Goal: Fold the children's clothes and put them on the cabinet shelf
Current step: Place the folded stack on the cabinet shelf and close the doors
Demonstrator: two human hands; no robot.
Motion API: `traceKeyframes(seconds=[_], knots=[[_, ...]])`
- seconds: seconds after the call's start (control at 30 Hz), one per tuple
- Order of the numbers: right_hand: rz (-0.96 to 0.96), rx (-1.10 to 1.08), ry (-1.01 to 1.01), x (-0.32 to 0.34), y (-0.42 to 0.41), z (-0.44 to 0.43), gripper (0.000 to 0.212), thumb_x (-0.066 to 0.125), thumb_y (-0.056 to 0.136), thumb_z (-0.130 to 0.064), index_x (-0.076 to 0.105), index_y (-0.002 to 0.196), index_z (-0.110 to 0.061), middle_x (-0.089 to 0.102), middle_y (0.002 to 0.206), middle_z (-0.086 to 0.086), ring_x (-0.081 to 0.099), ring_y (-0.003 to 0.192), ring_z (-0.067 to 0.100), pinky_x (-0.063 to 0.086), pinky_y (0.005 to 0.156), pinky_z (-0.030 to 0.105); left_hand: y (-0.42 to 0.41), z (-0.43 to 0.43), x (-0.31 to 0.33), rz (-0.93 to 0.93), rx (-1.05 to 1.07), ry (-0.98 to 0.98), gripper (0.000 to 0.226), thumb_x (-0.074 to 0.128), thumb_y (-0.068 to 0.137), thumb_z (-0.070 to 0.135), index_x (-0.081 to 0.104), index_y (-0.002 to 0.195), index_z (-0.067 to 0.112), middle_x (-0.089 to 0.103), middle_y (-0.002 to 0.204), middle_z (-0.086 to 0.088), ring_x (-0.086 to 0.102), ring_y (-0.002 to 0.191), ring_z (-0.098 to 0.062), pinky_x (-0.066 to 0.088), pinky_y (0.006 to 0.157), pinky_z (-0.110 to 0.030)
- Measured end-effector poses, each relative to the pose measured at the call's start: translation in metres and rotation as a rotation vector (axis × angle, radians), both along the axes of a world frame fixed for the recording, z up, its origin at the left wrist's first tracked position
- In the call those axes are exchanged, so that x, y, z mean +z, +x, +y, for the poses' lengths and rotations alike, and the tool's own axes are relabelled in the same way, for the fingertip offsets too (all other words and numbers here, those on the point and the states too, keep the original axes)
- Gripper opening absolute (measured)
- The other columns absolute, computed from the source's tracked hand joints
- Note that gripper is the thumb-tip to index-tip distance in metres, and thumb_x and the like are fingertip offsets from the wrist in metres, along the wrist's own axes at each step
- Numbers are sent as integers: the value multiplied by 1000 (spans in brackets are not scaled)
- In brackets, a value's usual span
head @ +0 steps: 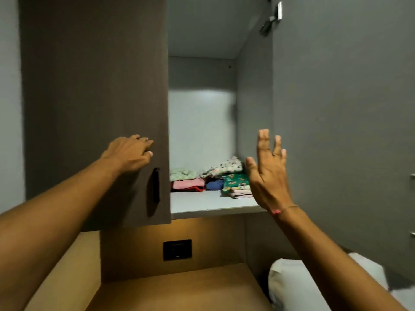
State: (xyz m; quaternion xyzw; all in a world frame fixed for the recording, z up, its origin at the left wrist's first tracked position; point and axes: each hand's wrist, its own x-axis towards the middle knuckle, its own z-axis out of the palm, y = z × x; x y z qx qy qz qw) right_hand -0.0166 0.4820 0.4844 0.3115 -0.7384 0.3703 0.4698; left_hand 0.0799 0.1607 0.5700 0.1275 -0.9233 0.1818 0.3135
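Observation:
Folded children's clothes lie in small stacks at the back of the grey cabinet shelf [213,206]: a pale green piece on pink and red ones [187,181], a white dotted piece over a blue one [222,168], and a green patterned piece on pink striped ones [237,184]. My left hand [129,153] rests flat on the closed dark brown left door [94,108], just above its black handle [155,185]. My right hand [267,171] is raised in front of the shelf's right side, fingers spread, holding nothing.
The right cabinet door [343,120] stands swung open, with a hinge [272,19] near its top. Below the shelf is a wooden niche with a black socket plate [177,249] and a wooden counter [179,290]. A white pillow [292,286] lies at lower right.

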Motion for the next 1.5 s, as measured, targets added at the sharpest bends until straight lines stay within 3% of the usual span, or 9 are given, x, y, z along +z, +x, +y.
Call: traceKeyframes(seconds=[0.17, 0.37, 0.53, 0.67, 0.93, 1.17, 1.37, 1.5], knots=[[164, -266, -179, -7, 59, 119, 69, 30, 96, -39, -2, 155, -22, -7, 163, -9, -15, 149, 17, -12, 120, 35, -26, 118, 24, 233, -475, -147, 53, 34, 96, 31, 37, 145, 13, 36, 154, -10, 30, 142, -28, 29, 113, -46], [57, -486, -268, -3, 71, 206, 71, 28, 95, -41, -5, 155, -20, -9, 163, -2, -17, 149, 16, -16, 118, 27, -35, 301, 55, 334, -866, -439, 56, 37, 98, 30, 26, 151, 16, 21, 161, -5, 13, 149, -28, 17, 118, -43], [-244, -291, -321, -5, 53, 235, 70, 23, 97, -47, -1, 154, -16, -7, 163, 2, -10, 149, 12, -6, 121, 32, -36, 400, 70, 298, -956, -570, 56, 30, 102, 33, 17, 154, 18, 13, 162, -4, 1, 150, -28, 7, 121, -43], [-222, -107, -282, -11, 55, 234, 69, 22, 92, -48, 1, 153, -25, -5, 162, -6, -6, 147, 4, -1, 123, 32, -36, 427, 78, 324, -939, -678, 55, 24, 102, 37, 18, 153, 19, 8, 163, -4, -5, 149, -31, 3, 121, -49], [-44, 127, -186, -18, 78, 179, 56, 28, 96, -43, -2, 143, -46, -3, 158, -19, 0, 148, 1, 8, 123, 32, -4, 364, 72, 400, -927, -666, 56, 20, 101, 41, 28, 150, 15, 25, 158, -8, 8, 149, -33, 8, 120, -53], [119, 362, -42, -17, 75, 85, 61, 21, 100, -51, 13, 155, -26, 13, 162, -12, 10, 149, 8, 14, 122, 28, 41, 250, 52, 491, -787, -616, 54, 28, 101, 39, 39, 146, 11, 34, 155, -8, 16, 148, -32, 13, 120, -53], [50, 290, 191, -8, 28, 12, 52, 20, 101, -48, 9, 151, -39, 7, 160, -17, 1, 148, 3, 12, 121, 31, 49, 147, 29, 474, -466, -467, 55, 25, 100, 39, 32, 148, 12, 27, 158, -7, 12, 149, -28, 11, 121, -49], [-30, 47, 485, -7, -24, -24, 57, 24, 104, -39, -2, 153, -28, -11, 160, -7, -8, 150, 20, 3, 122, 37, 31, 85, -5, 407, -319, -136, 59, 26, 98, 39, 24, 151, 14, 17, 161, -4, 4, 150, -24, 6, 121, -46]])
